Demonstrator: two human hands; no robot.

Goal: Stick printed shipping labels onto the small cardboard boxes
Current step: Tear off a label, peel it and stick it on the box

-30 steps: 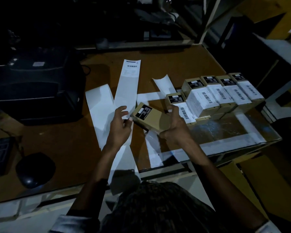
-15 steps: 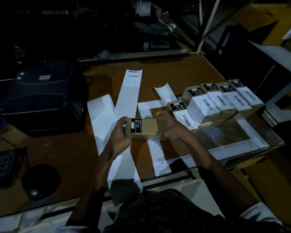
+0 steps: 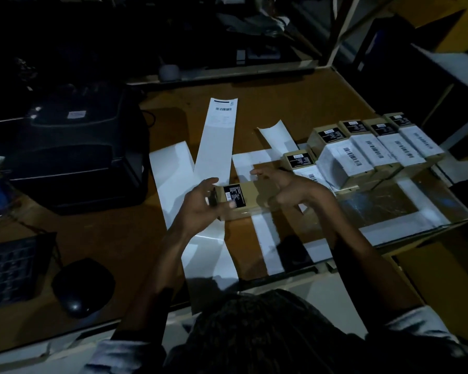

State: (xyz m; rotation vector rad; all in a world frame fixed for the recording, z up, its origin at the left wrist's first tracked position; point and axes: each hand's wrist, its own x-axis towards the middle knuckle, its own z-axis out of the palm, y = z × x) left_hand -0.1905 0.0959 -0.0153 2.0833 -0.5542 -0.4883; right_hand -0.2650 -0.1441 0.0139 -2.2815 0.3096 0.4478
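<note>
A small cardboard box (image 3: 250, 201) with a black sticker at its left end lies lengthwise in front of me, above the table. My left hand (image 3: 200, 205) grips its left end, thumb on the sticker. My right hand (image 3: 287, 184) hovers over the box's right end with fingers spread, holding nothing. A long white label strip (image 3: 219, 139) with one printed label at its far end lies on the table behind the box. To the right, several boxes (image 3: 373, 149) carrying white barcode labels stand in a row.
A black label printer (image 3: 73, 147) sits at the left. A keyboard (image 3: 8, 268) and a mouse (image 3: 79, 290) lie at the near left. Empty white backing strips (image 3: 170, 174) cover the brown table's (image 3: 281, 103) middle. A glass sheet (image 3: 384, 209) covers the table's right end.
The box turned from tilted to level between my hands. My left hand took hold of its left end, and my right hand let go and lifted off with fingers spread.
</note>
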